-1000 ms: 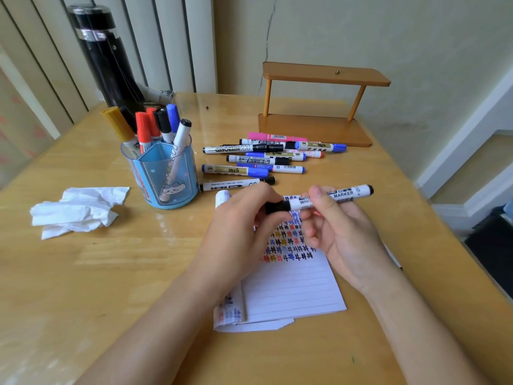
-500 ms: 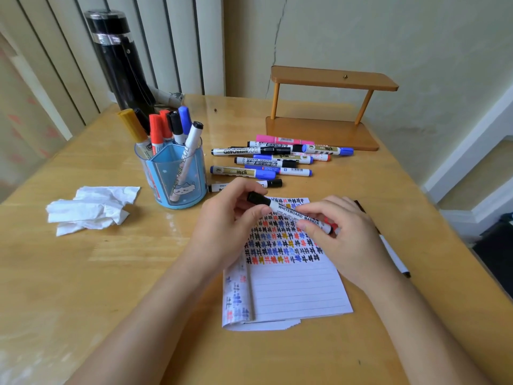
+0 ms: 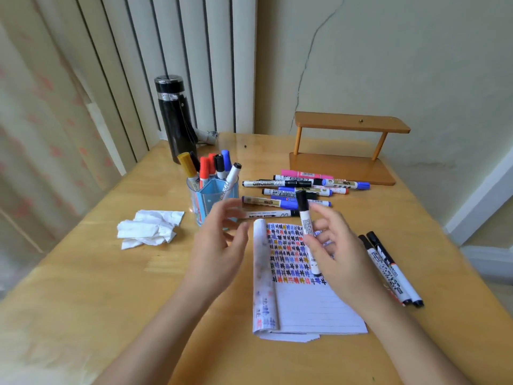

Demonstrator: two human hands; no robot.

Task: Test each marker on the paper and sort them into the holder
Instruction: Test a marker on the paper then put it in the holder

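Glossy wood table (image 3: 83, 287), clear blue plastic holder (image 3: 215, 200), lined paper pad (image 3: 311, 309), crumpled tissue (image 3: 148, 227).

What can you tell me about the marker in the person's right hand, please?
The marker has a white, plastic-looking barrel with black print and a black cap on its upper end. It stands nearly upright, its top leaning slightly left, above the lined paper with coloured test marks. The right hand grips its lower half; the left hand is open beside it, not touching it.
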